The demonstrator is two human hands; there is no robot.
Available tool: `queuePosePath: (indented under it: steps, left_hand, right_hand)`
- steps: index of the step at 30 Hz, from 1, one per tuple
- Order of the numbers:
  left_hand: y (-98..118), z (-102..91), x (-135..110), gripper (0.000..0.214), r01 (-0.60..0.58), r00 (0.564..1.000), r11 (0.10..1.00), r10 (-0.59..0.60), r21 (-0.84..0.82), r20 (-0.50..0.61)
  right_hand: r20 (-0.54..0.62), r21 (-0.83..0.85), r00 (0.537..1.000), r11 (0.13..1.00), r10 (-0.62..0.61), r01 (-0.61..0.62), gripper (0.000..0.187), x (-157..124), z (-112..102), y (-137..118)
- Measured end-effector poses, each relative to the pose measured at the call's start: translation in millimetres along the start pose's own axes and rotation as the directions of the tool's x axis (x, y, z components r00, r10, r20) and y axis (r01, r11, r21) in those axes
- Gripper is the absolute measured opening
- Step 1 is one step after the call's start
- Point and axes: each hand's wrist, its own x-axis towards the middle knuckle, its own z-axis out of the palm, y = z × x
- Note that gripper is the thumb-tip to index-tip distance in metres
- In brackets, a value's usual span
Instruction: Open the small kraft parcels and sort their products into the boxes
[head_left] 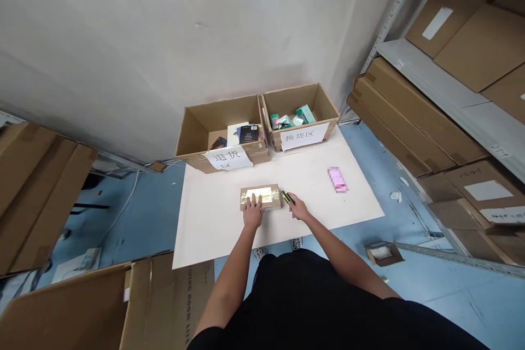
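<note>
A small brown cardboard box (275, 191) with a white label and shiny tape lies near the middle of the white table (213, 213). My left hand (253, 211) rests on its near edge, fingers spread over the top. Just right of the box, my right hand (299, 208) is closed around a black and yellow utility knife (289, 198). The knife's front end points toward the box's right side; I cannot tell whether it touches or how far the blade is out.
Two open cartons stand at the back: a left carton (197, 160) with dark and white packages, a right carton (328, 118) with green and white boxes. A pixelated pink item (337, 180) lies on the right. Shelving (435, 74) with cartons flanks the right; a large carton (164, 306) stands front left.
</note>
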Motion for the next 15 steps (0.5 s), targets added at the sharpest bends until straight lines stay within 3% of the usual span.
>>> queuePosePath:
  steps: [6,15]
  left_hand:
    - [3.7,5.9,2.1,0.065,-0.006,1.0,1.0,0.006,0.003,-0.016]
    - [6.0,7.6,1.9,0.064,-0.004,0.999,1.0,0.003,-0.012,-0.033]
  right_hand:
    - [-0.002,0.056,1.0,0.998,-0.019,0.019,0.053,14.4,3.4,1.6]
    - [0.032,-0.034,0.999,0.999,-0.004,0.005,0.049,21.6,-2.3,-14.2]
